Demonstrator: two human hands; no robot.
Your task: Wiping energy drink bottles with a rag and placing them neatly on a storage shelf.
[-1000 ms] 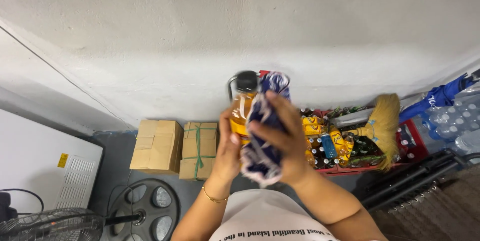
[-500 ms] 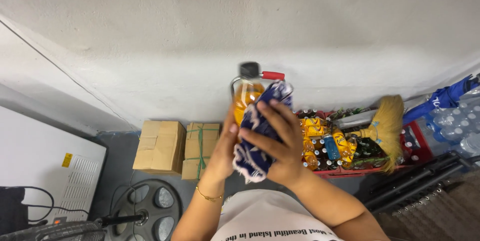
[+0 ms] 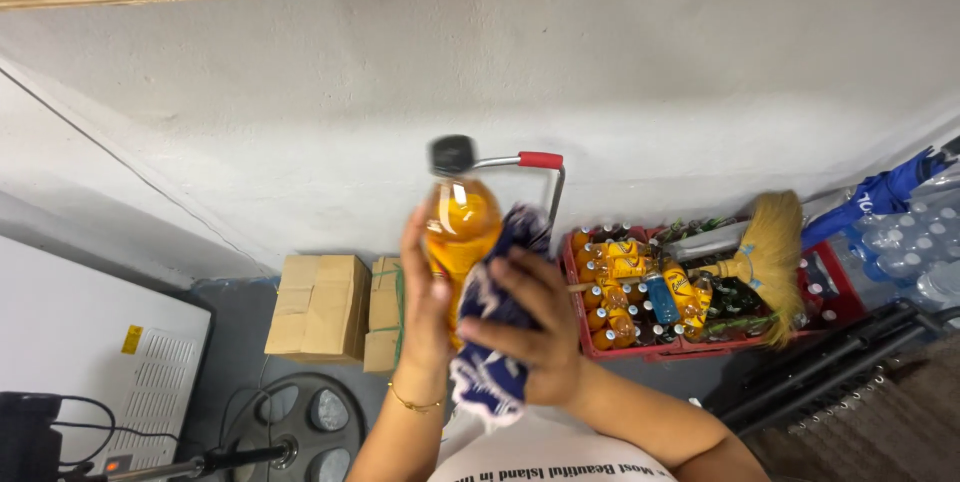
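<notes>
My left hand [image 3: 423,292] grips a clear plastic bottle [image 3: 460,222] of orange drink with a black cap, held upright in front of me. My right hand [image 3: 530,322] presses a dark blue and white patterned cloth [image 3: 490,342] against the bottle's right side and lower part. The cloth hangs down below my hands and hides the bottle's bottom. A thin bracelet circles my left wrist.
A red crate [image 3: 690,292] with several orange and dark bottles stands by the white wall, a straw broom [image 3: 770,242] lying across it. Cardboard boxes [image 3: 320,307] sit at left, a white appliance [image 3: 90,362] and a fan base [image 3: 290,427] lower left, shrink-wrapped water bottles [image 3: 910,242] at right.
The bottle has risen and more of its orange top now shows above the cloth. My right hand and the cloth have slid lower along the bottle.
</notes>
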